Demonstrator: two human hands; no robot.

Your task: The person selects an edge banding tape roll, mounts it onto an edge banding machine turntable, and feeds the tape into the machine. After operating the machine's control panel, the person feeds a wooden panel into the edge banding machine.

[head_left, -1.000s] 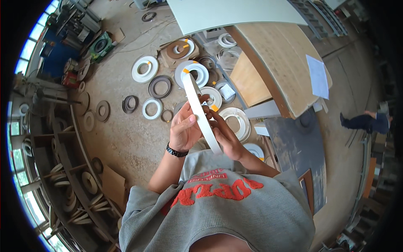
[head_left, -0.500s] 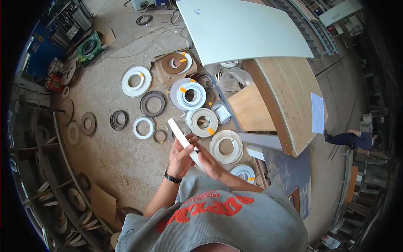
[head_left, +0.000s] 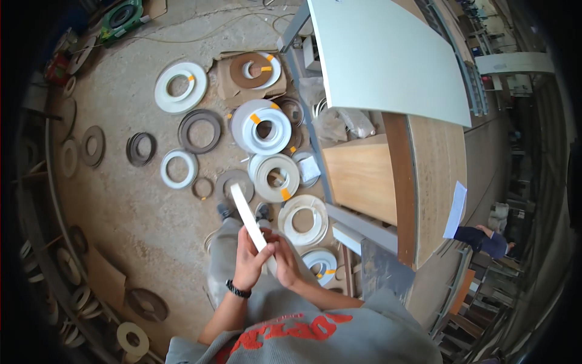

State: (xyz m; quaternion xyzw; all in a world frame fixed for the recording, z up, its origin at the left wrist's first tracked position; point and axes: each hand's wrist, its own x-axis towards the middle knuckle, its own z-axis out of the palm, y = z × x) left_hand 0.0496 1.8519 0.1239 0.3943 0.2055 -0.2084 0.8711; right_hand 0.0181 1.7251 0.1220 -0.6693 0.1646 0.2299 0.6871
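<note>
Here both hands meet in front of the chest around a white strip [head_left: 245, 215], a flat band of edging that slants up and to the left, away from the person. The left hand [head_left: 247, 262] wraps the near end of the strip, thumb across its face and fingers curled behind it, with a black wristband [head_left: 237, 289] on the wrist. The right hand [head_left: 285, 262] sits just beside it, touching the same near end, fingers folded; how firmly it grips is hard to make out, since the left hand and the strip cover most of its fingers. The strip's near end is hidden inside the two hands.

Beyond the strip, rolls of edge banding lie flat on the concrete floor [head_left: 139, 212]: a large white roll [head_left: 260, 126], a cream roll [head_left: 276, 177], and another white roll [head_left: 180, 87] farther left. A blue-white roll [head_left: 321, 264] at the right is partly covered by the right forearm. To the right stands a wooden panel [head_left: 361, 182], with a pale green board [head_left: 388, 57] above it running out of the frame at the top. Grey trouser legs and shoes show dimly under the hands. At the far right a small, blurred person [head_left: 485, 239] bends near the bench edge.
</note>
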